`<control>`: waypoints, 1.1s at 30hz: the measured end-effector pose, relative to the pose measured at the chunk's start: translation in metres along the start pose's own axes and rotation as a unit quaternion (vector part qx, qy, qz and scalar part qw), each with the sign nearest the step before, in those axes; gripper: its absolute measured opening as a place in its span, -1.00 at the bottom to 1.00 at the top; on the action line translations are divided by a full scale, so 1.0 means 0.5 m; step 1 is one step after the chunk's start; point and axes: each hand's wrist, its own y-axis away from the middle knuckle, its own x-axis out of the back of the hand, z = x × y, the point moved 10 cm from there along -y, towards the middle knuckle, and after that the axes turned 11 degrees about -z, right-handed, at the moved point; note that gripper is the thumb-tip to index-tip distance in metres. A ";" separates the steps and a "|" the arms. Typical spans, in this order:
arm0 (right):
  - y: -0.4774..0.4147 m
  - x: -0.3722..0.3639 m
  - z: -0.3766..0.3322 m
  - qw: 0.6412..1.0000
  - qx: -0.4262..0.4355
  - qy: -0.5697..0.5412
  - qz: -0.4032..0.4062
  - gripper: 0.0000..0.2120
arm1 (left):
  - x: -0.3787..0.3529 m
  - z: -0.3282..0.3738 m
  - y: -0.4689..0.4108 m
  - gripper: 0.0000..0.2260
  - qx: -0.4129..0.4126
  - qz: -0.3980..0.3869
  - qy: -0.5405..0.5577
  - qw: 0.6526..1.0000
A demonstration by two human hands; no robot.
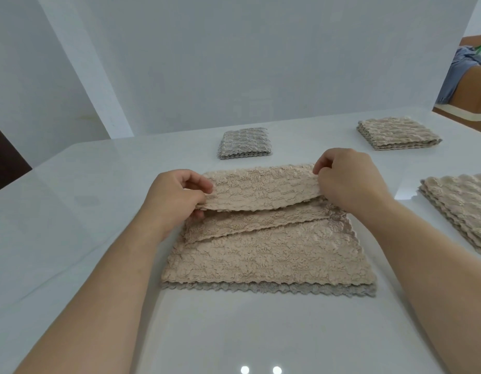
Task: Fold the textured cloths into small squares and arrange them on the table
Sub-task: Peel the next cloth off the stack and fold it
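Nearest the lens, my left forearm [99, 292] and right forearm [436, 265] enter from the near corners and converge over the white table [72, 211]. My left hand [180, 190] pinches the left end of the far edge of the beige cloth [261, 255], fingers curled round it. My right hand [347, 182] pinches the right end of the same edge, fingers curled over it. Between the two hands the raised flap [263, 188] hangs clear of the layers below and sags at its centre. A second beige layer lies just under it, slanting across the cloth. The rest of the cloth lies flat at the table's centre, and a grey scalloped edge [261, 288] shows beneath its near side. Beyond the hands, a folded grey square [244, 143] rests on the table, with a folded beige square [396, 133] at far right. At the right edge, a stack of unfolded beige cloths [466, 209] lies partly out of view. Behind the table stand white panels [261, 63].
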 end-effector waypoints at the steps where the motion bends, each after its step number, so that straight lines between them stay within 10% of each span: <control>1: 0.001 0.001 -0.004 0.999 -0.003 0.034 -0.003 -0.72 | 0.002 0.008 0.003 -0.78 -0.006 -0.003 -0.005 1.000; 15: 0.005 -0.016 -0.006 0.974 -0.020 0.222 -0.044 -0.84 | -0.040 0.013 0.021 -0.75 -0.009 -0.168 -0.140 0.976; 33: 0.024 -0.026 -0.006 0.961 -0.056 0.254 -0.092 -0.92 | -0.029 -0.004 0.013 -0.81 0.029 -0.140 -0.186 0.972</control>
